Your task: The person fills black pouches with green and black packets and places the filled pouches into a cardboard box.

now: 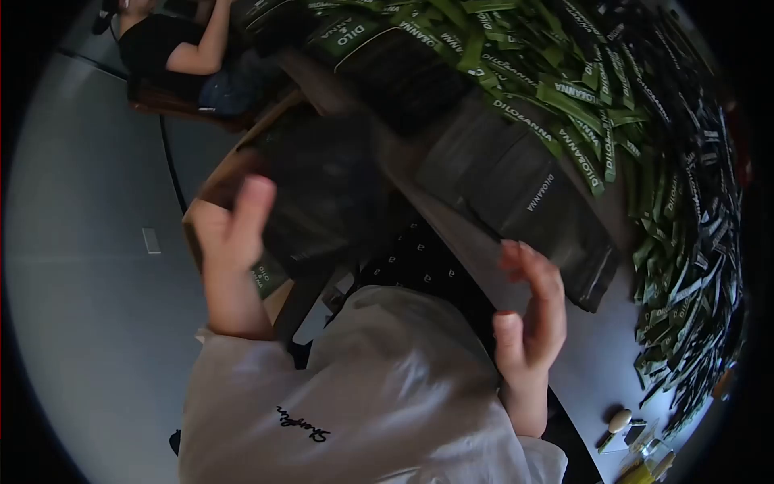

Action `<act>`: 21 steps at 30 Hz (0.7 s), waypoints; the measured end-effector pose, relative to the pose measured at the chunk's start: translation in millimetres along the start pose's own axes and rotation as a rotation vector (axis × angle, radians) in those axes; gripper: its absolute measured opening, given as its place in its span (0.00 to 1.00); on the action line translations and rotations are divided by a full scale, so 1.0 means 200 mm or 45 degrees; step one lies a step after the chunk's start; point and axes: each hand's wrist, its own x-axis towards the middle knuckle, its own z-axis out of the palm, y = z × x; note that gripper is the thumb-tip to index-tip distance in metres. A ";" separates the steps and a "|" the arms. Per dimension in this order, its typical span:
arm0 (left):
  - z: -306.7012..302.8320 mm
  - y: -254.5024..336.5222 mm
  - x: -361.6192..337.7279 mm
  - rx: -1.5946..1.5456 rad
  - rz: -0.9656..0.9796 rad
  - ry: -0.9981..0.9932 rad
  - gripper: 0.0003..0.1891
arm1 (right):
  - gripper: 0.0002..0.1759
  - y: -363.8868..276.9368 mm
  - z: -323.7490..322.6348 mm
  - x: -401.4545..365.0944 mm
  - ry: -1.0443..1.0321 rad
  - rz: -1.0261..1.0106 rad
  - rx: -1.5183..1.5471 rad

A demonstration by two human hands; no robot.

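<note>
Beside the cardboard box, my left hand has its thumb raised, while its fingers are smeared by motion. Right against that thumb is a dark pouch, also blurred; I cannot tell whether the hand grips it. My right hand is open, fingers loosely curved and thumb apart, with nothing between them. Its fingertips come up to the lower edge of another dark pouch, labelled DILO&ANNA, which lies flat on the table.
A heap of green sachets and black sachets covers the table's far and right side. More dark pouches lie at the back. The cardboard box stands at left. A person sits beyond. Small items lie lower right.
</note>
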 end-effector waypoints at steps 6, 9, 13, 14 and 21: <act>-0.49 -0.34 0.09 1.478 0.469 0.225 0.16 | 0.15 0.00 0.04 -0.03 0.221 0.107 0.256; -0.54 -0.90 -0.18 1.609 -0.159 -0.204 0.27 | 0.16 0.00 0.04 -0.06 0.182 0.067 0.275; -0.40 -1.08 -0.49 1.568 -0.297 -0.637 0.27 | 0.18 0.01 -0.09 -0.11 0.282 0.005 -0.033; -0.38 -1.10 -0.48 1.410 -0.299 -0.543 0.22 | 0.18 0.01 -0.15 -0.14 0.343 -0.002 -0.129; 0.24 -0.54 0.01 0.772 0.669 -0.130 0.04 | 0.20 -0.04 -0.70 -0.20 0.636 -0.003 -0.631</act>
